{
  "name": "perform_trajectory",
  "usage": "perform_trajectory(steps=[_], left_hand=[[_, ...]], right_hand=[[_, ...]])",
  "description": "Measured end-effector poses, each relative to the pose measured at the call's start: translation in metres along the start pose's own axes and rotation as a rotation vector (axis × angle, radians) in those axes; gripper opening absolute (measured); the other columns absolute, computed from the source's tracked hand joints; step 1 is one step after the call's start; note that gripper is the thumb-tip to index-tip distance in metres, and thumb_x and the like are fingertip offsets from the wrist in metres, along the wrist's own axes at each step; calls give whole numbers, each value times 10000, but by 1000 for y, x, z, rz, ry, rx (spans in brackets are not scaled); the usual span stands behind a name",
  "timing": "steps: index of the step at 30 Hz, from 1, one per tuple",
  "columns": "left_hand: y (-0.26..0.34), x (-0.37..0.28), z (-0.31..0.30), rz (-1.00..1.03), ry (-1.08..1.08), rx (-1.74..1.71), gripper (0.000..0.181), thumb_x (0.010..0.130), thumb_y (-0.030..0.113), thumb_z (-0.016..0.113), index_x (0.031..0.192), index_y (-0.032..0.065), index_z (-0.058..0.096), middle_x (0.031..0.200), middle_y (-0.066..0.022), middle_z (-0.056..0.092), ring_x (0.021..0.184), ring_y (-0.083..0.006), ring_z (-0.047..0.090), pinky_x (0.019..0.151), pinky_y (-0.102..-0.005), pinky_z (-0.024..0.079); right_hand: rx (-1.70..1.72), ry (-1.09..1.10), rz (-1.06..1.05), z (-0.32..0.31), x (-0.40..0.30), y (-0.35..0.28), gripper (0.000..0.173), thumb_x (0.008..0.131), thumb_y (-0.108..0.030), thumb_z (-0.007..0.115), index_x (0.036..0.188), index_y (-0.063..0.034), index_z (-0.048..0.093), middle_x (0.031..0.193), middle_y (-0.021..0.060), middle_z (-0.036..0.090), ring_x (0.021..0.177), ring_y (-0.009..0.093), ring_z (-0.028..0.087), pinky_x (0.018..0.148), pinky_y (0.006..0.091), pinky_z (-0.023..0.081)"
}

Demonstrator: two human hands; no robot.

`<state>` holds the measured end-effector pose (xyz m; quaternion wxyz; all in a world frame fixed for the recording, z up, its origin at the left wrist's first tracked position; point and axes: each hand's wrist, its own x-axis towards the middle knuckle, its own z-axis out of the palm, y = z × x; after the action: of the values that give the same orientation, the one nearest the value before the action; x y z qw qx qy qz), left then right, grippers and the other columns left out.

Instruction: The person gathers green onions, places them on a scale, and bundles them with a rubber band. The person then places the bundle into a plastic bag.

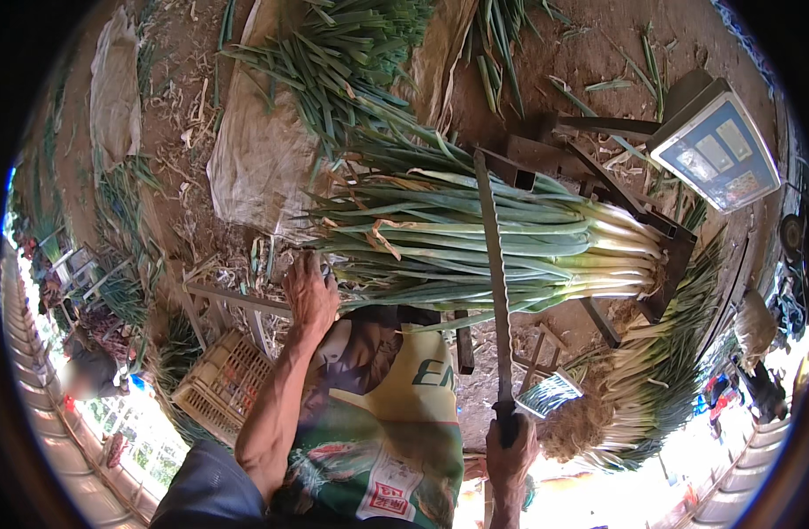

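Observation:
A large bundle of green onions (457,244) lies crosswise before me on a metal stand, its white root ends to the right against a metal plate (675,264). My right hand (512,440) grips the black handle of a long serrated blade (494,264), which extends upward in the picture over the green leaves. My left hand (312,287) is at the leaf tips on the bundle's left end; its fingers are curled, and whether they hold anything cannot be told. A printed apron (391,410) covers my front.
A digital scale's display (718,152) stands at upper right. More green onions (649,390) are piled at lower right, and cut green leaves (358,53) lie on sacking (266,159). A plastic crate (223,383) sits at lower left. A person (94,370) is at far left.

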<state>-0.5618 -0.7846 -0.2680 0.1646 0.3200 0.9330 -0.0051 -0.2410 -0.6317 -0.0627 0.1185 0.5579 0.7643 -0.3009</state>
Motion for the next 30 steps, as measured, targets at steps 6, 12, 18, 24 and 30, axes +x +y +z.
perform_trajectory(steps=[6, 12, 18, 24, 30], left_hand=[[115, 58, -58, 323, 288, -552, 382, 920, 83, 621, 1287, 13, 541, 1209, -174, 584, 1117, -297, 575, 926, -421, 494], [189, 143, -19, 469, 249, -598, 381, 904, 85, 646, 1258, -10, 540, 1228, -173, 582, 1154, -307, 561, 1000, -448, 449], [162, 141, 61, 372, 87, -406, 353, 932, 156, 624, 1239, -1, 553, 1281, -163, 573, 1266, -323, 497, 1091, -458, 363], [166, 148, 48, 362, 97, -383, 349, 904, 146, 646, 1226, 25, 582, 1265, -109, 577, 1209, -286, 522, 1028, -435, 377], [184, 185, 25, 435, 208, -435, 384, 860, 110, 677, 1226, 39, 586, 1234, -88, 584, 1153, -267, 538, 958, -425, 388]], right_hand=[[-107, -10, 94, 7, -15, -20, 344, 819, -129, 737, 1071, 5, 545, 883, 183, 570, 769, 398, 574, 661, 478, 447], [-140, 37, 160, 10, -15, -35, 290, 825, -57, 694, 1060, 3, 534, 968, 197, 563, 886, 399, 558, 758, 484, 426], [-617, -176, -59, -13, 6, -63, 273, 955, -167, 558, 1226, -168, 591, 575, 48, 605, 353, 231, 506, 327, 402, 396], [-119, -290, 22, -14, 12, -62, 366, 968, -193, 563, 1324, -112, 547, 880, 148, 680, 668, 308, 625, 551, 432, 480], [50, -432, 292, -11, 21, -57, 395, 1006, -197, 512, 1375, -57, 512, 1134, 188, 631, 982, 354, 587, 816, 437, 462]])
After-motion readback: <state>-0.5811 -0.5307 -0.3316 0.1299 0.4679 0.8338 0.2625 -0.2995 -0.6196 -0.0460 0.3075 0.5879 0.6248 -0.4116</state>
